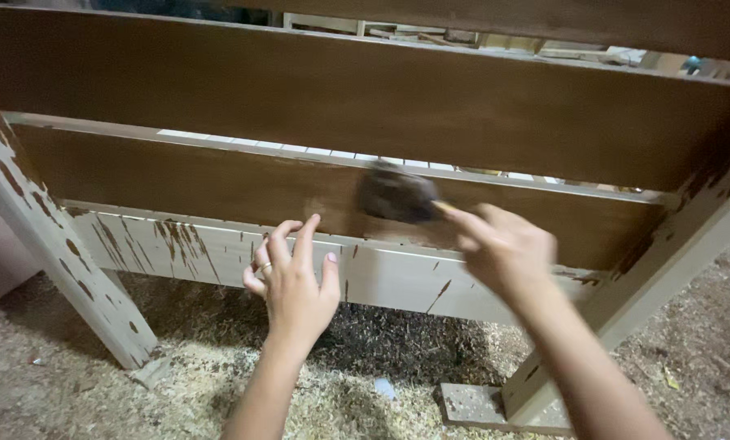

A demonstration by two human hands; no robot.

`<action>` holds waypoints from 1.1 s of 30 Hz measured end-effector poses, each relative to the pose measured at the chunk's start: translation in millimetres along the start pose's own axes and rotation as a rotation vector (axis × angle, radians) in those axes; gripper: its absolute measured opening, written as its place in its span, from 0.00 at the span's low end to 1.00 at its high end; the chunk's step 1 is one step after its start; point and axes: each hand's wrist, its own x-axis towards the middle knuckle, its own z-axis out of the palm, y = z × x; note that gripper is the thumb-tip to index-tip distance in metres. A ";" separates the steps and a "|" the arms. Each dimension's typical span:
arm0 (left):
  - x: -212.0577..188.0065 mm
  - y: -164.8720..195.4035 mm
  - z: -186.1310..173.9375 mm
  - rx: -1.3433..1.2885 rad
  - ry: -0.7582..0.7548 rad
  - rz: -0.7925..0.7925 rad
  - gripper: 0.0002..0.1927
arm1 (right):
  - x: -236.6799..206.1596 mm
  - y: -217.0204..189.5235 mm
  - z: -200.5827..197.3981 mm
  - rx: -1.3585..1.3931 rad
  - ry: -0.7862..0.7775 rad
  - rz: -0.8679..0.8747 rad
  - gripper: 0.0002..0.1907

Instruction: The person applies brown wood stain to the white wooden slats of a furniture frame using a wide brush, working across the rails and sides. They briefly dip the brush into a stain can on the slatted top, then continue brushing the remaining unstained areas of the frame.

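Against stained slat (218, 183), right hand (503, 248) fingers gripping brush (396, 195), left hand (294, 281) fingers spread

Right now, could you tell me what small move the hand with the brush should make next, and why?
Probably stroke the brush in the right hand leftward along the middle board; the patch beside it looks paler and streaky, while the top board is evenly brown.

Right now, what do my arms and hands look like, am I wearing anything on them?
Both forearms are bare, with no sleeves, gloves or watch in view. The left hand has a thin ring on one finger. The right hand shows no ring or other jewellery, though it is slightly blurred.
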 end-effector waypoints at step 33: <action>7.9 -27.7 -26.5 -0.015 0.078 -0.077 0.25 | 55.4 -60.8 34.3 0.324 -0.163 0.097 0.06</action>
